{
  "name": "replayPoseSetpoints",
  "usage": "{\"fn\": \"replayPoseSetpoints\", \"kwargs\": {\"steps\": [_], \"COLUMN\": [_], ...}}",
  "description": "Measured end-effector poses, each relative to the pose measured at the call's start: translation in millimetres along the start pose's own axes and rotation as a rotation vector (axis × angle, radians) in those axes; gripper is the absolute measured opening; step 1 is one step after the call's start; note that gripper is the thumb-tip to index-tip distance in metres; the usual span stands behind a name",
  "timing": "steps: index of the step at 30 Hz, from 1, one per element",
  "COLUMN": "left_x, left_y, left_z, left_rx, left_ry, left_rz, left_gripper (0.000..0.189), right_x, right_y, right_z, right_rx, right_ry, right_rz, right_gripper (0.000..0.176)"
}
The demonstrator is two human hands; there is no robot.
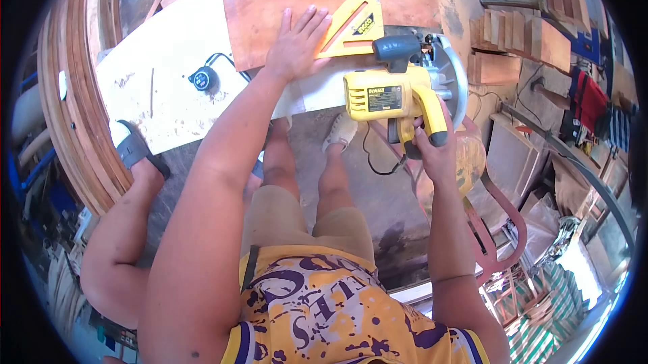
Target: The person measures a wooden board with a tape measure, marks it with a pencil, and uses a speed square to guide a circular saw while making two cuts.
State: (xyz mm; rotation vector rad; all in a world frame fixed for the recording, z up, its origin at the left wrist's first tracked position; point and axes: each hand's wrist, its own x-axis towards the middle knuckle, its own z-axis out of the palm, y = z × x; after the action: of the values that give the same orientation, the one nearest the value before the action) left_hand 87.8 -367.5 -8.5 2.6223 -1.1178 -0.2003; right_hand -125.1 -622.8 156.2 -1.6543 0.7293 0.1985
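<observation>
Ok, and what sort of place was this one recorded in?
Likely a woodworking shop: the right hand grips a circular saw, long boards lie at the left, and cut wood pieces are stacked at the right.

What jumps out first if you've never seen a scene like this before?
Probably the bright yellow circular saw, held by its rear handle in the right hand at the right end of the white work surface. Next comes the yellow triangular square on a reddish-brown board, beside the spread left hand.
</observation>
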Motion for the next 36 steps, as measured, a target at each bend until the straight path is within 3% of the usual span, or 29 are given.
{"fn": "replayPoseSetpoints", "kwargs": {"steps": [36], "left_x": [4], "left_y": [2], "left_z": [3], "left_rx": [0.086], "left_ry": [-0.035], "left_rz": [-0.011], "left_gripper": [0.090], "right_x": [-5], "right_y": [7], "right_z": [0], "right_rx": [-0.030], "right_ry": [0.047], "right_rz": [0.009], "right_gripper": [0.073]}}
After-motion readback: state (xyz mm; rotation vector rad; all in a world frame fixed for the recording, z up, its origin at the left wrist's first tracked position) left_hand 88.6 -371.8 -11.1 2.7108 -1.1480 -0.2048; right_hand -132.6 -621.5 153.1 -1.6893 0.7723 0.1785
